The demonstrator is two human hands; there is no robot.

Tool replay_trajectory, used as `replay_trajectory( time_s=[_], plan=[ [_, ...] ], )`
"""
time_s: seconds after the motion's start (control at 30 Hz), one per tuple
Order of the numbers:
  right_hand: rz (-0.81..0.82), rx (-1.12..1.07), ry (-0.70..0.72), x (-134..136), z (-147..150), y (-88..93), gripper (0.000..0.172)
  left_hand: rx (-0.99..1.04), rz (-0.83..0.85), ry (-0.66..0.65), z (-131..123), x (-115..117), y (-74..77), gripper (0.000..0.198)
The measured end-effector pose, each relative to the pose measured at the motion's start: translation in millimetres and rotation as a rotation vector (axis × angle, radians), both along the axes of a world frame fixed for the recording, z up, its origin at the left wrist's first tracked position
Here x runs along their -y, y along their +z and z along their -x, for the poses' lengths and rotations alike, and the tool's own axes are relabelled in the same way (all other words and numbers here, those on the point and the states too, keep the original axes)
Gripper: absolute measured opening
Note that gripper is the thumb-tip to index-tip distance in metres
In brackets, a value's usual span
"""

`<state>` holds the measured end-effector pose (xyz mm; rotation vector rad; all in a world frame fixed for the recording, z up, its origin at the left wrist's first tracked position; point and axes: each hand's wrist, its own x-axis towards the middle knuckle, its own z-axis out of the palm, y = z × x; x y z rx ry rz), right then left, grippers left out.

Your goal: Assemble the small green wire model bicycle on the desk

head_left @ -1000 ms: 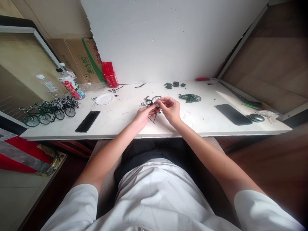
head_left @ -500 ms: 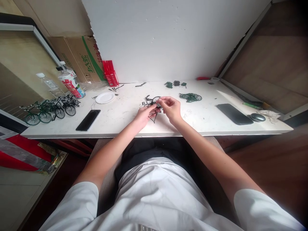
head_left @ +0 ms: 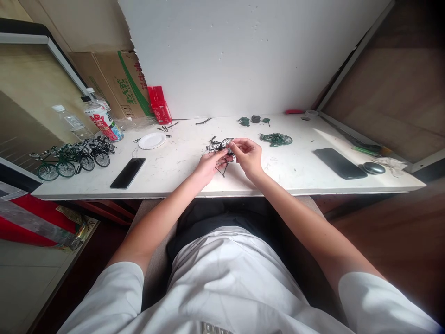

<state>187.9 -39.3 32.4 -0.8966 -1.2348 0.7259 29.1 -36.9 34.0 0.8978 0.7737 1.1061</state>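
A small black model bicycle point(head_left: 219, 144) is held between both hands over the front middle of the table. My left hand point(head_left: 209, 167) is closed on it from the left, thumb on top. My right hand point(head_left: 249, 157) pinches at its wheel area with thumb and forefinger, and the fingertips hide what exactly they grip. A spoked wheel shows above the fingers, and a thin dark frame part point(head_left: 223, 170) sticks out below them. Black bicycle parts point(head_left: 212, 141) show just beyond my left hand. A pile of green bicycle parts point(head_left: 276, 139) lies to the right.
Several finished model bicycles point(head_left: 66, 162) stand at the left beside bottles point(head_left: 104, 121). A phone point(head_left: 128, 173), a white paper plate point(head_left: 152, 141) and a red box point(head_left: 160, 105) are nearer the middle. Green pieces point(head_left: 244, 121) lie at the back; a dark phone-like slab point(head_left: 339, 163) and mouse point(head_left: 373, 168) lie right.
The hands keep nearly the same hold on the model bicycle. My right hand has shifted very slightly; the whole view has moved a little.
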Motion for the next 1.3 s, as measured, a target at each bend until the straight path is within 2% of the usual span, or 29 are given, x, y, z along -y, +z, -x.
replay_trajectory(
  time_s=[0.3, 0.7, 1.03, 1.3],
  plan=[
    [-0.078, 0.073, -0.069, 2.9, 1.1, 1.1, 0.054, 0.018, 0.009, 0.004, -1.5, 6.1, 7.0, 0.027],
    [-0.123, 0.092, -0.125, 5.6, 2.3, -5.8, 0.052, -0.068, -0.223, 0.077, -3.3, 6.6, -0.5, 0.039],
    [-0.132, 0.127, -0.057, 9.8, 4.8, -6.2, 0.047, -0.032, -0.281, 0.143, -6.9, 8.8, 2.9, 0.039],
    [-0.215, 0.162, -0.121, 7.1, 5.6, -8.6, 0.041, -0.051, -0.393, 0.178, -7.1, 3.0, -4.8, 0.044]
  ],
)
